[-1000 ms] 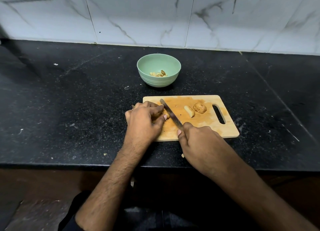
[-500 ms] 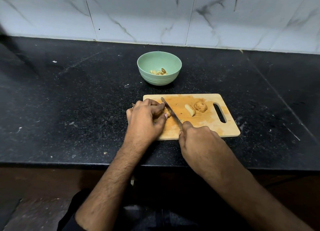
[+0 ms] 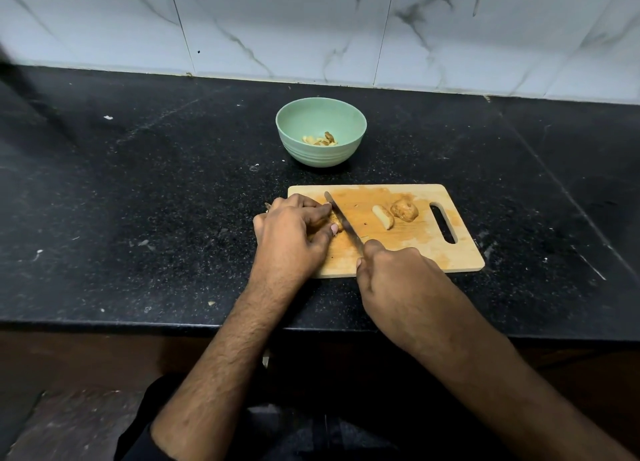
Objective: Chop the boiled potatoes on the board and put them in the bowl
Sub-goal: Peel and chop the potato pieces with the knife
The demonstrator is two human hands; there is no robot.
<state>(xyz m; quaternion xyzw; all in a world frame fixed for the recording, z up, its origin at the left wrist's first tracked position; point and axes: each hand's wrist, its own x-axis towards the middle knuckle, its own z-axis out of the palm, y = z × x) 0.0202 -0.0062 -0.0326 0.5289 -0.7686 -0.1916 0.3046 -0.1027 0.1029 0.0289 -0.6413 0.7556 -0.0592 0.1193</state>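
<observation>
A person stands at a black speckled stone countertop [image 3: 173, 201], seen from above through a head-worn camera. A rectangular pale wooden chopping board [image 3: 408, 249] with a slot handle at its right end lies on the counter, stained orange across its middle.

The left hand [image 3: 294, 235] rests on the left end of the board with its fingers curled down over a small piece of boiled potato [image 3: 336, 224], pinning it in place; only a sliver of the piece shows past the fingertips and thumb. The right hand [image 3: 398, 273] is clenched around the handle of a slim steel kitchen knife [image 3: 341, 218]; the handle is hidden inside the fist. The blade runs diagonally away from the person, its edge down on the board and touching the held potato piece, just beside the left fingertips.

Further right on the board, well apart from both hands, lie a pale potato wedge [image 3: 383, 216] and, touching it or just beside it, a rounder brown-skinned potato chunk [image 3: 404, 210].

Beyond the board, near its far left corner, stands a round mint-green bowl [image 3: 294, 128] with a few chopped potato pieces [image 3: 320, 140] at its bottom. White marble-veined wall tiles [image 3: 311, 27] run behind the counter.
</observation>
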